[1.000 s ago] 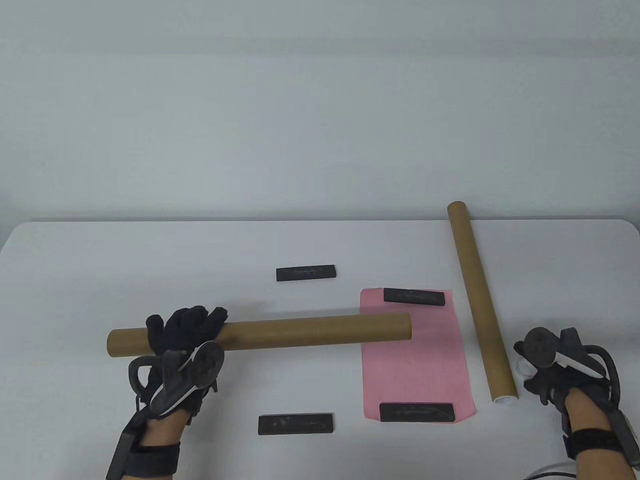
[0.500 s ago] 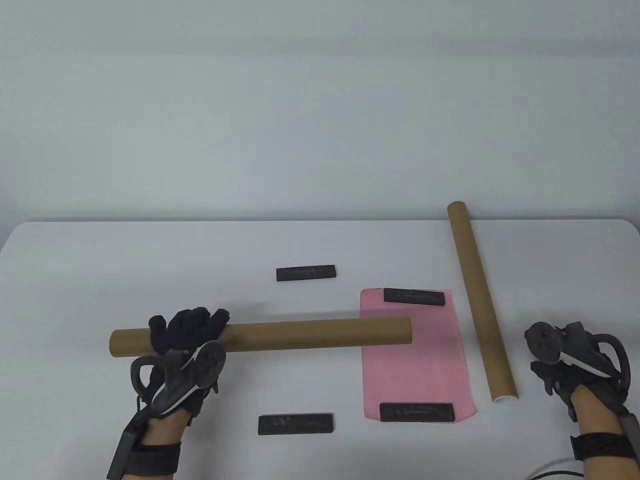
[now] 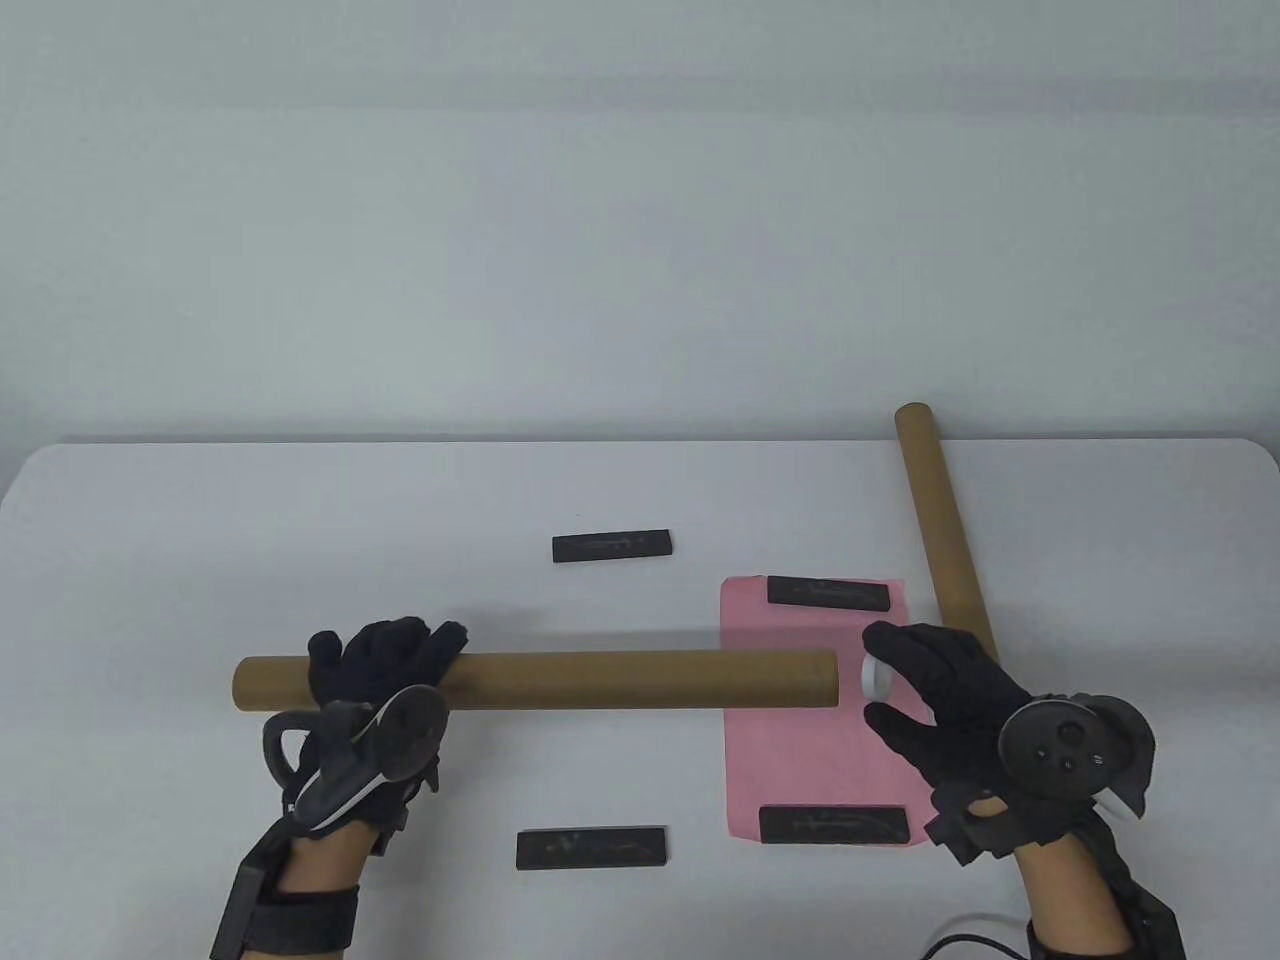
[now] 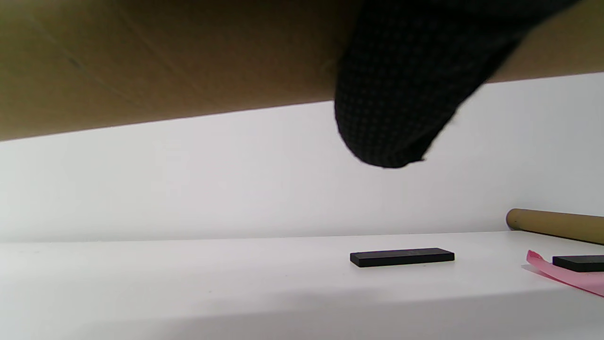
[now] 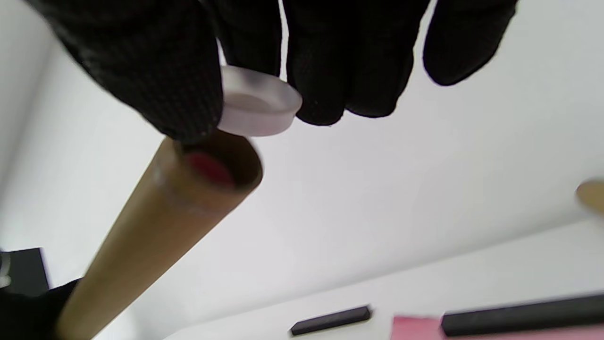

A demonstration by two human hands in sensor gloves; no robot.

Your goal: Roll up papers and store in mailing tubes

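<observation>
From the table view I see my left hand (image 3: 375,680) wrapped around the held mailing tube (image 3: 620,679), fingers curled over its top, keeping it level above the bench (image 3: 150,560). Its open end hangs over the pink paper (image 3: 800,740), which lies flat under two black weights (image 3: 828,593); two more weights lie on bare bench to the left. I can read no writing on any of them; the marks are too faint. My right hand (image 3: 950,700) pinches a white end cap (image 3: 877,677) just beside that open end. A second tube (image 3: 940,530) lies diagonally behind it. Half a second ago the right hand was off at the bench's right edge, well apart from the tube; now it has crossed over the paper, and the held tube has slid slightly rightward.

In the left wrist view the tube (image 4: 165,61) fills the top, one gloved finger (image 4: 401,94) curling under it; a weight (image 4: 402,257) and the pink sheet's corner (image 4: 566,278) lie beyond.

In the right wrist view, thumb and fingers (image 5: 330,61) pinch the cap (image 5: 257,106) just above the tube's mouth (image 5: 212,174), not seated; something red shows inside.
</observation>
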